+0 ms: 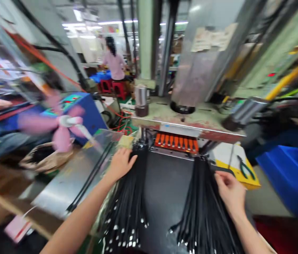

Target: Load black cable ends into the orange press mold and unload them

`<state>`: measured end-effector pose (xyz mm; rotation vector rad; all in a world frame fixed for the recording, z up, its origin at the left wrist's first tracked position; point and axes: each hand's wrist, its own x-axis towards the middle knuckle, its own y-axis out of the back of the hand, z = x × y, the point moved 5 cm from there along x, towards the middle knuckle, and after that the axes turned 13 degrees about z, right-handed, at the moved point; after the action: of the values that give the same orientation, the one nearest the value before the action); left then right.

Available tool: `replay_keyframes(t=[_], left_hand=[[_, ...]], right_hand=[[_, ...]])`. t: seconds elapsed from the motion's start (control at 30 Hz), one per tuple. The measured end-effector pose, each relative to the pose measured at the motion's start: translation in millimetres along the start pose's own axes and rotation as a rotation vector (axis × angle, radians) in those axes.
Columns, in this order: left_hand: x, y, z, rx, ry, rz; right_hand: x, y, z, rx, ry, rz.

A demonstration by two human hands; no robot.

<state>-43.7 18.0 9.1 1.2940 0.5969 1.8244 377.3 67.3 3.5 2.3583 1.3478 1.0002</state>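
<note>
My left hand (122,164) lies beside the upper end of the left bundle of black cords (134,197), fingers stretched out and thumb apart, touching the bundle's edge. The cords have pale tips at their near ends. At the outer side of the right bundle of black cords (204,204), my right hand (230,192) is closed, thumb and forefinger curled together; what they pinch is too unclear to make out. A flat black bar (225,171) is just behind those fingers. Between the bundles, an orange slotted block (176,142) sits within the press (188,118).
Pliers (245,168) rest on a yellow-edged board at the right, near a blue bin (289,176). To the left are a pink fan (65,121) and a metal plate (66,187) with a few cords on it. A person (114,63) sits in the background.
</note>
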Motion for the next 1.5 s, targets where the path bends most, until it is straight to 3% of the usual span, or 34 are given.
replay_keyframes(t=[0.1,0.23,0.33,0.47,0.53,0.63,0.7,0.8,0.93,1.17,1.3,1.4,1.5], left_hand=[[-0.7,-6.7,-7.0,0.084,-0.120,0.048],[-5.8,-9.8,-9.4,0.114,-0.163,0.086],[-5.2,-5.9,-8.0,0.096,-0.113,0.089],[12.9,12.7,2.5,-0.087,0.051,0.160],[27.4,10.7,24.0,-0.274,0.013,-0.008],[43.4,-6.8,70.7,-0.590,-0.137,-0.460],[56.1,-15.3,91.6,-0.709,-0.147,-0.561],[76.1,-19.7,98.9,-0.927,0.031,-0.474],[81.1,-9.5,75.1,-1.206,0.274,-0.245],[43.6,-15.3,-4.5,-0.870,0.545,0.112],[34.1,-25.6,-27.7,-0.855,0.633,0.235],[38.6,-27.5,-23.6,-0.887,0.622,0.218],[49.4,-27.6,-7.8,-0.946,0.566,0.117]], right_hand=[[-6.9,19.5,4.3,0.022,-0.050,0.046],[-14.4,7.8,-13.9,0.085,-0.036,0.000],[-15.3,6.5,-13.3,0.102,-0.043,-0.030],[-5.5,10.0,8.3,0.166,-0.150,-0.024],[0.1,10.0,16.1,0.228,-0.214,-0.017],[5.2,11.9,17.9,0.301,-0.293,-0.002],[6.2,14.1,16.2,0.312,-0.332,-0.008],[6.2,16.8,16.0,0.315,-0.376,-0.027],[7.4,16.9,20.8,0.330,-0.403,-0.044],[10.8,11.4,30.0,0.258,-0.436,-0.109],[6.3,8.1,37.7,0.289,-0.468,-0.131],[4.6,13.2,30.8,0.215,-0.328,-0.081],[4.3,16.9,-3.9,0.092,0.026,-0.068]])
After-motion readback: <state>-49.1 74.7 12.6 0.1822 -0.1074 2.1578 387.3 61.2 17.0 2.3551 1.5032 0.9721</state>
